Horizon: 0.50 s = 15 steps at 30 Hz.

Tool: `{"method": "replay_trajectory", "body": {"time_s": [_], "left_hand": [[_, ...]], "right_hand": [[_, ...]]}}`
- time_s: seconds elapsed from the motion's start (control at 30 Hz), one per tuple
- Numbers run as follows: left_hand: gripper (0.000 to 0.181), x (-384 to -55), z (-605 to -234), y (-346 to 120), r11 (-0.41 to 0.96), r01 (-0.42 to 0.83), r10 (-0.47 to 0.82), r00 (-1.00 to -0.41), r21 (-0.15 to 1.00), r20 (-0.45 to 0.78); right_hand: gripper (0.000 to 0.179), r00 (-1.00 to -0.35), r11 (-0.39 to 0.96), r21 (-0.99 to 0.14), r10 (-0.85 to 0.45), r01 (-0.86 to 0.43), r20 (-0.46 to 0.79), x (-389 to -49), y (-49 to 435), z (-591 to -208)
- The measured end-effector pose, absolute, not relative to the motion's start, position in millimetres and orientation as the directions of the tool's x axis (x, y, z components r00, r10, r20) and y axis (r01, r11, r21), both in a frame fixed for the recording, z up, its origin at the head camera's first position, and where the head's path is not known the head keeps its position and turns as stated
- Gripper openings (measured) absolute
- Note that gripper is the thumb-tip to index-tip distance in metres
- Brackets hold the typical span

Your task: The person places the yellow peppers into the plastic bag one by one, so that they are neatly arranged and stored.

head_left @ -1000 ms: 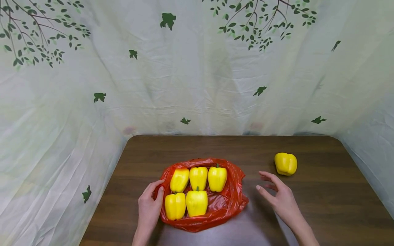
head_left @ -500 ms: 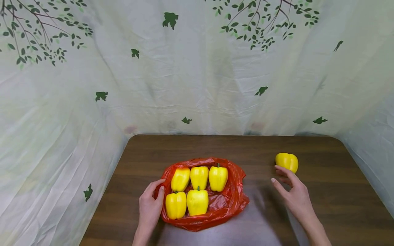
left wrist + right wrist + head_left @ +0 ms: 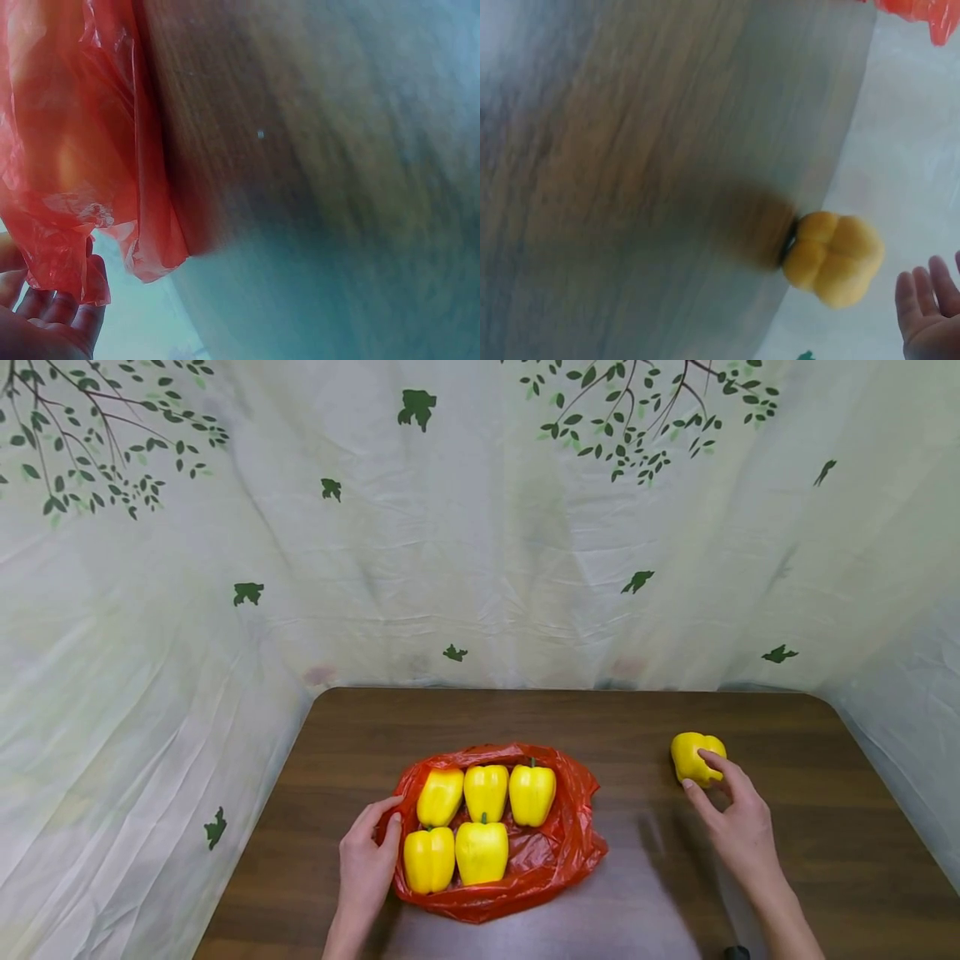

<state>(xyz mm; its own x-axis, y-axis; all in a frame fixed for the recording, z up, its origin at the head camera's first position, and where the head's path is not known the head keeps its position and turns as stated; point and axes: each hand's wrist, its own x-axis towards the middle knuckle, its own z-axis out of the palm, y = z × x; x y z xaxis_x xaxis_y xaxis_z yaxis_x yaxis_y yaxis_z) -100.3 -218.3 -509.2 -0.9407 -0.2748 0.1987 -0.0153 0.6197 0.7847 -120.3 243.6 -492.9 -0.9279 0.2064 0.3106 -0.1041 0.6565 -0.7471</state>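
A red plastic bag [image 3: 555, 860] lies spread wide at its mouth on the table, with several yellow bell peppers [image 3: 482, 853] standing in two rows inside. My left hand [image 3: 365, 864] holds the bag's left rim between thumb and fingers; in the left wrist view the thin red film [image 3: 67, 262] runs between them. At the right, a single yellow bell pepper [image 3: 693, 760] rests on the table. My right hand [image 3: 738, 822] is just in front of it, fingers spread and overlapping it in the head view. From the right wrist, a gap shows between the fingers [image 3: 924, 291] and this pepper [image 3: 832, 259].
The brown wooden table [image 3: 570, 718] has rounded far corners. Behind and beside it hangs a pale cloth [image 3: 480, 543] printed with leaves and branches. A small dark object [image 3: 737, 952] shows at the lower edge, by the right forearm.
My right hand has moved right and forward, away from the bag and up to the single bell pepper. The left hand stays at the bag's rim.
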Motion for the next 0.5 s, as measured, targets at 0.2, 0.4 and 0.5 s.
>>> {"method": "replay_trajectory", "body": {"time_s": [0.2, 0.4, 0.5], "left_hand": [[0.025, -101, -509, -218, 0.621, -0.006, -0.274, -0.938, 0.784, 0.210], [0.025, -101, -508, -218, 0.620, -0.011, -0.278, -0.938, 0.784, 0.207], [0.025, -100, -508, -218, 0.619, -0.014, -0.278, -0.939, 0.785, 0.203]], "right_hand": [[0.055, -0.934, 0.654, -0.750, 0.199, -0.098, 0.295, -127, 252, -493], [0.057, -0.936, 0.664, -0.738, 0.174, -0.117, 0.305, -135, 260, -494], [0.058, -0.946, 0.671, -0.735, 0.167, -0.098, 0.279, -139, 263, -493]]}}
